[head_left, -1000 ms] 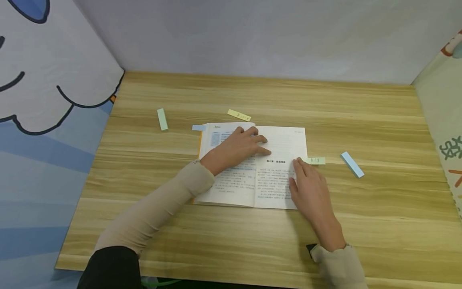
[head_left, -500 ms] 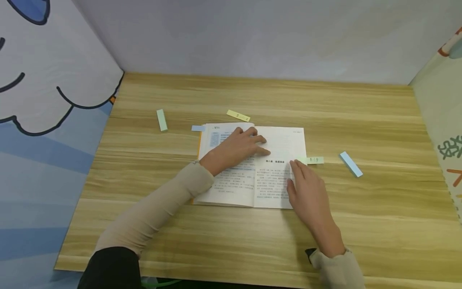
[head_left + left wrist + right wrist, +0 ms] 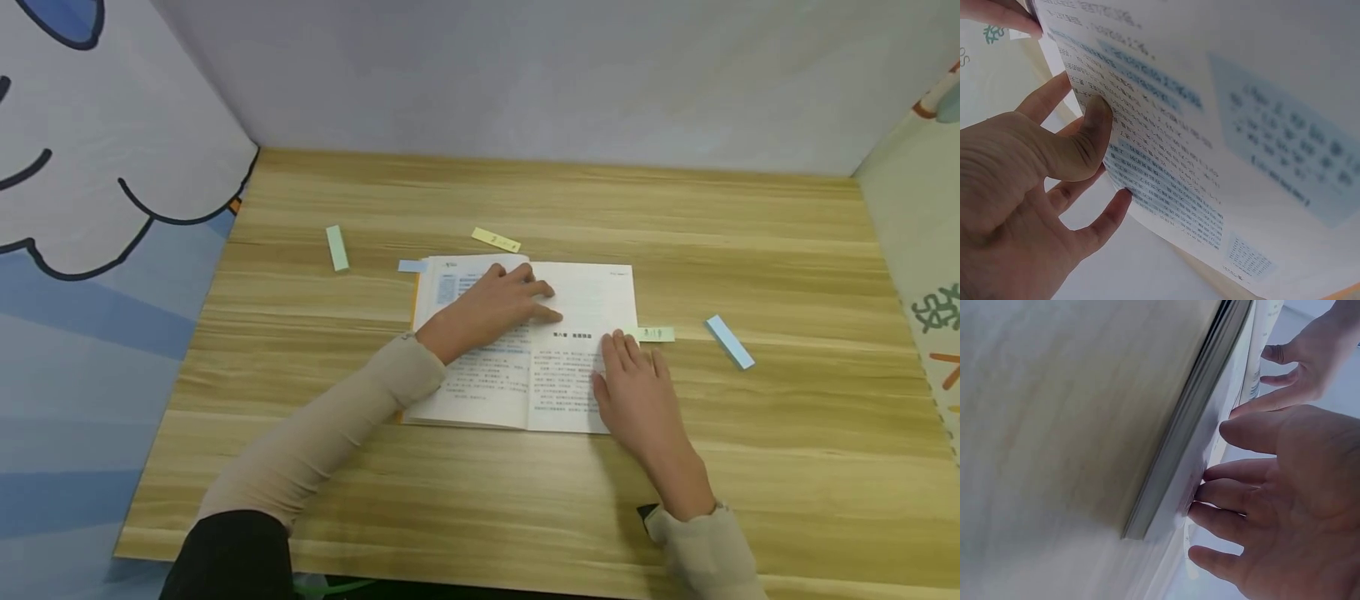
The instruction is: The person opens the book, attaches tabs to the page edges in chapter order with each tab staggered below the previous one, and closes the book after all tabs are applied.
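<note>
A book lies spread on the table, printed text on its pages. My left hand rests across its left page and the middle fold, fingers spread; in the left wrist view, the thumb lies against the page. On the right page, my right hand touches the paper near the outer edge with its fingertips, straight and slightly apart. Just beyond them, a green sticky tab with handwriting sticks out of the right edge. A blue sticky tab juts from the upper left edge.
Left of the book lies a pale green strip pad. A yellow strip with writing sits just behind it, and a light blue strip pad to the right. The wooden table meets a pale wall at the back.
My right hand's fingers have spread a little and now lie flatter on the right page, slightly to the left. The left hand and the book have stayed in place.
</note>
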Available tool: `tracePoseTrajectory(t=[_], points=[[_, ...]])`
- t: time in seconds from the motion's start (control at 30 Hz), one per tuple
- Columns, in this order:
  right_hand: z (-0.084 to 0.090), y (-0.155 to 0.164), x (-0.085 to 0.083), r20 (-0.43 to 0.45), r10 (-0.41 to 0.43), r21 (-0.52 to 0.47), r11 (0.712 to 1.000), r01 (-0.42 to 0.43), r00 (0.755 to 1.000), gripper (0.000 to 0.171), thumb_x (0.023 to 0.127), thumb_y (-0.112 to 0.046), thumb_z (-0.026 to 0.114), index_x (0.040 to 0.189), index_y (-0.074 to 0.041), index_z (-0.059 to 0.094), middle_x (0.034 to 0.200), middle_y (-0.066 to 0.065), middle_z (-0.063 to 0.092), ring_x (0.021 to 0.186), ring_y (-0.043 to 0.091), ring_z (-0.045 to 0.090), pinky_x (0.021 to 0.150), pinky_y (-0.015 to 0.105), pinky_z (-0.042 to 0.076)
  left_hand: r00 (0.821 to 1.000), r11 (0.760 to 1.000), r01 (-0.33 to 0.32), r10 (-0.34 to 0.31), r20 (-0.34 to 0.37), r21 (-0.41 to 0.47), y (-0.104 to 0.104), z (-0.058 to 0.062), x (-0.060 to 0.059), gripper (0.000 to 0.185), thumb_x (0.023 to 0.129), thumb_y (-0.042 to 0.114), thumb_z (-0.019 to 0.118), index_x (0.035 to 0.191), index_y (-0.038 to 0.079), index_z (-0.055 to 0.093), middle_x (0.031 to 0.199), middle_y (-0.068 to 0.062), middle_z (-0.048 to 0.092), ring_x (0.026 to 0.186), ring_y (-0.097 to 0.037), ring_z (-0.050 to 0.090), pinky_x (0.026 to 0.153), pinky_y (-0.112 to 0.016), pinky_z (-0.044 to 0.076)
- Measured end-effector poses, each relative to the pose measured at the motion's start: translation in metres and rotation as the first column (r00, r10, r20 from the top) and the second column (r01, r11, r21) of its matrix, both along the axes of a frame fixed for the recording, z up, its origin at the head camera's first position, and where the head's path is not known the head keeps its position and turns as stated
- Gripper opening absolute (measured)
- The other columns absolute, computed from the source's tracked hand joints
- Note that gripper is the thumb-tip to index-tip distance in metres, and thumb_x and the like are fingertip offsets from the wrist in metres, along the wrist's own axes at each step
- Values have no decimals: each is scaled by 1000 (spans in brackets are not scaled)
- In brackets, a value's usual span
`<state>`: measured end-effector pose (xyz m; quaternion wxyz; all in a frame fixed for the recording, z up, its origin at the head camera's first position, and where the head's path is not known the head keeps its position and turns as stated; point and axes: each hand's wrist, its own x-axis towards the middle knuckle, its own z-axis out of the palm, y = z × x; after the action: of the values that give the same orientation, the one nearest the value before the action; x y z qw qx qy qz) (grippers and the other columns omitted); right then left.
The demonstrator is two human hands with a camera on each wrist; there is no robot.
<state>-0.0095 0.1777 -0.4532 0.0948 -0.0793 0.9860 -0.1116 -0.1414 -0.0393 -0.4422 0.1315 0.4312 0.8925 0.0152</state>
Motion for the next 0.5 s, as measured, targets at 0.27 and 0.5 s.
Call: tracePoseTrajectory(t=[0.27, 0.5], points=[[0, -2, 4, -20, 2, -4, 1000, -2, 1000, 60, 105, -17, 59, 154, 11, 39, 158, 32, 42, 149, 48, 41, 124, 68, 27, 1000, 1000, -2, 2, -6, -3, 1, 0, -1, 47, 106, 21, 57, 146, 45, 58, 157, 9, 51, 132, -19, 46, 99, -43, 45], [10, 0, 3, 3, -36, -92, 995, 36, 999, 47, 106, -14, 56, 147, 9, 51, 153, 29, 52, 144, 47, 49, 122, 69, 29, 1000, 1000, -1, 0, -6, -14, 0, -2, 0, 47, 106, 20, 58, 145, 46, 59, 158, 8, 51, 136, -20, 46, 100, -44, 46]])
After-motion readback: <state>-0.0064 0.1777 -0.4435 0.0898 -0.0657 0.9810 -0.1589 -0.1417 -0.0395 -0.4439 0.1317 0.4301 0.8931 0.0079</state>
